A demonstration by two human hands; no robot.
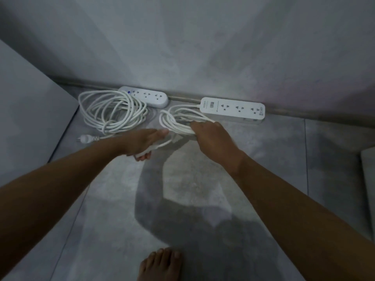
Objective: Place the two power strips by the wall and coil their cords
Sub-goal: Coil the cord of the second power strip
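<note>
Two white power strips lie along the foot of the wall. The rounded left strip (146,96) has its cord (111,112) coiled on the floor in front of it, the plug (86,138) lying loose at the coil's near edge. The boxy right strip (233,109) sits further right, its cord (178,121) gathered in loops at its left end. My right hand (211,136) grips those loops from above. My left hand (146,142) holds the free end of the same cord, with the white end showing under my fingers.
A grey wall (203,47) rises behind the strips above a baseboard (304,114). A pale panel or furniture side (26,110) stands at the left. A light edge (368,179) juts in at the right. My bare foot (160,264) is on the grey tiled floor.
</note>
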